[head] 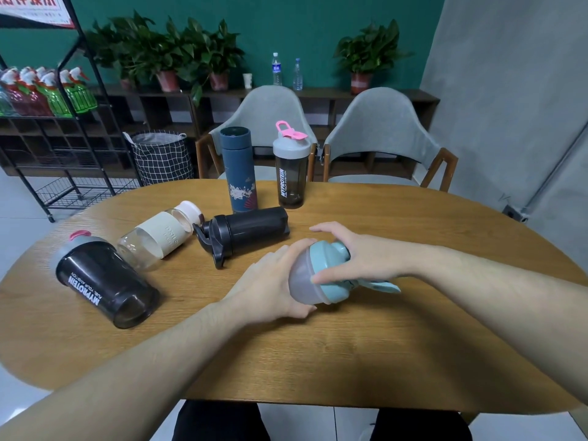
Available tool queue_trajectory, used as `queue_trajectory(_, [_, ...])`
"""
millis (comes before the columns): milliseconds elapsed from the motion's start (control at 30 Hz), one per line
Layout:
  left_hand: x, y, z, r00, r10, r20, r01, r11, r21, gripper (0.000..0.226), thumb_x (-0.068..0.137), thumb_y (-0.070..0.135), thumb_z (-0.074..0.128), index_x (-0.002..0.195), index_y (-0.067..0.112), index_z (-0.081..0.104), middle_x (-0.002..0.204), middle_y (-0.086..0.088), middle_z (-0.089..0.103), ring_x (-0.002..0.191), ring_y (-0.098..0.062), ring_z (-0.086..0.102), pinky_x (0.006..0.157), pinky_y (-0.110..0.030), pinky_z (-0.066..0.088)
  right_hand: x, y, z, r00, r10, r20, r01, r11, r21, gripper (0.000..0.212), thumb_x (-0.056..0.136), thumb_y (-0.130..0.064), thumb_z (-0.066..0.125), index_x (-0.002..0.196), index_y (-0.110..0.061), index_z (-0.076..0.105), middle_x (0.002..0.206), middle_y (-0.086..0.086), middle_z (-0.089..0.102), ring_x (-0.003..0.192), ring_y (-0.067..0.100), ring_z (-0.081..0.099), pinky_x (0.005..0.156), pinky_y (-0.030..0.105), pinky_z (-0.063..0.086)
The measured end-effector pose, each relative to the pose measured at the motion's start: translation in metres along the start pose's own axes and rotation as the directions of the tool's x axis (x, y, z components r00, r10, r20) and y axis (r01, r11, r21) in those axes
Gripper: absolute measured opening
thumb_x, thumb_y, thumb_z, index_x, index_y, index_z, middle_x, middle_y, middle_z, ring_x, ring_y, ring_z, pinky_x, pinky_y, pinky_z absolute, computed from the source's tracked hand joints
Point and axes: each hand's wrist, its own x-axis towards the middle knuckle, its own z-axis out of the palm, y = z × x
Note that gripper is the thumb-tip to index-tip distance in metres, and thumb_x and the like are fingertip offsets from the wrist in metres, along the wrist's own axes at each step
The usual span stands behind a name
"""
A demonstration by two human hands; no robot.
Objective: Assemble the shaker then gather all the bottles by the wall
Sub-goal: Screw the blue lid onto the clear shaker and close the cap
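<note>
Office lounge or meeting room — oval wooden desk [366,338], two grey upholstered chairs [381,122] facing it. Low dark shelving [152,106] along green wall [302,27], potted plants [178,49] and water bottles [277,69] on top. Black metal rack [79,128] with spray bottles [47,90] — tiled floor.

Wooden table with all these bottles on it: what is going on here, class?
A person holds a small shaker over the wooden table. The left hand grips its cloudy cup; the right hand clasps the teal lid, apparently fitting it on. Three bottles lie on their sides: a dark shaker, a clear bottle and a black shaker. A blue flask and a pink-capped shaker stand upright at the far edge.
</note>
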Motion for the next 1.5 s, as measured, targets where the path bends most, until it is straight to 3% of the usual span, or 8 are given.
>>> queue_trajectory(167, [-0.003,0.002,0.001,1.000,0.013,-0.005,-0.013,0.999,0.047,0.109,0.063,0.050,0.083,0.148,0.048,0.015,0.137,0.008,0.050,0.122,-0.014,0.049,0.103,-0.044,0.047,0.003,-0.001,0.002,0.990,0.128,0.055,-0.136,0.974,0.181,0.088,0.080,-0.072,0.062,0.151,-0.044,0.017,0.141,0.008,0.055,0.105,0.020,0.067,0.092,0.038,0.055])
queue_trajectory(400, [-0.005,0.001,0.002,0.998,0.054,0.023,-0.057,0.985,0.162,0.106,0.062,0.052,0.080,0.146,0.048,0.014,0.118,0.016,0.046,0.110,-0.016,0.050,0.096,-0.041,0.045,0.000,0.005,0.006,0.898,0.307,0.316,-0.427,0.785,0.449,0.085,0.080,-0.084,0.044,0.124,-0.013,0.061,0.112,0.020,0.069,0.093,0.031,0.072,0.089,0.048,0.059])
queue_trajectory(600, [0.000,-0.004,-0.007,0.998,0.045,0.043,-0.044,0.999,-0.026,0.106,0.062,0.044,0.086,0.146,0.048,0.021,0.139,0.013,0.050,0.125,-0.011,0.049,0.107,-0.043,0.044,-0.011,0.019,0.003,0.997,0.057,-0.059,-0.012,0.817,0.577,0.050,0.106,-0.041,0.040,0.153,-0.045,0.024,0.162,-0.001,0.030,0.137,0.025,0.043,0.098,0.048,0.052])
queue_trajectory(667, [0.001,-0.008,-0.010,0.999,0.021,0.036,-0.016,0.991,-0.133,0.105,0.063,0.037,0.089,0.147,0.043,0.026,0.137,0.017,0.050,0.124,-0.006,0.051,0.107,-0.039,0.045,-0.016,0.024,-0.003,0.998,-0.060,-0.002,0.054,0.889,0.455,0.071,0.100,-0.020,0.057,0.150,-0.054,0.019,0.160,-0.004,0.030,0.137,0.030,0.046,0.106,0.050,0.048])
queue_trajectory(800, [0.004,-0.006,-0.013,0.999,0.003,0.049,0.005,0.988,-0.155,0.107,0.064,0.036,0.090,0.148,0.041,0.026,0.135,0.019,0.049,0.122,-0.004,0.053,0.106,-0.037,0.047,-0.014,0.020,0.002,0.984,-0.137,0.111,0.117,0.978,0.172,0.102,0.087,-0.016,0.076,0.155,-0.048,0.007,0.152,-0.014,0.034,0.132,0.004,0.044,0.109,0.019,0.037])
queue_trajectory(1100, [0.002,-0.004,-0.005,0.998,0.030,0.055,-0.031,0.999,0.009,0.112,0.063,0.051,0.084,0.148,0.054,0.011,0.141,0.010,0.049,0.125,-0.013,0.050,0.106,-0.043,0.046,-0.006,0.000,0.015,0.992,0.122,0.004,-0.120,0.960,0.251,0.042,0.089,-0.059,0.062,0.114,-0.028,0.052,0.091,0.010,0.070,0.063,0.019,0.068,0.080,0.045,0.062])
queue_trajectory(1267, [0.003,-0.006,-0.006,0.999,0.038,0.024,-0.037,0.999,-0.034,0.109,0.063,0.048,0.086,0.149,0.048,0.019,0.138,0.012,0.051,0.123,-0.010,0.051,0.105,-0.040,0.047,-0.007,0.001,0.026,0.963,0.268,0.022,-0.248,0.855,0.455,0.073,0.074,-0.089,0.044,0.121,-0.034,0.052,0.104,0.010,0.068,0.062,0.020,0.067,0.078,0.042,0.062])
queue_trajectory(1500, [0.004,-0.011,-0.009,1.000,0.016,0.000,-0.015,0.985,-0.173,0.106,0.063,0.039,0.089,0.148,0.046,0.025,0.136,0.021,0.049,0.123,-0.007,0.054,0.105,-0.035,0.047,-0.005,0.017,0.027,0.937,0.187,-0.296,0.054,0.758,0.650,0.142,0.041,-0.072,0.086,0.150,-0.061,-0.003,0.162,-0.008,0.028,0.117,0.020,0.064,0.095,0.047,0.056])
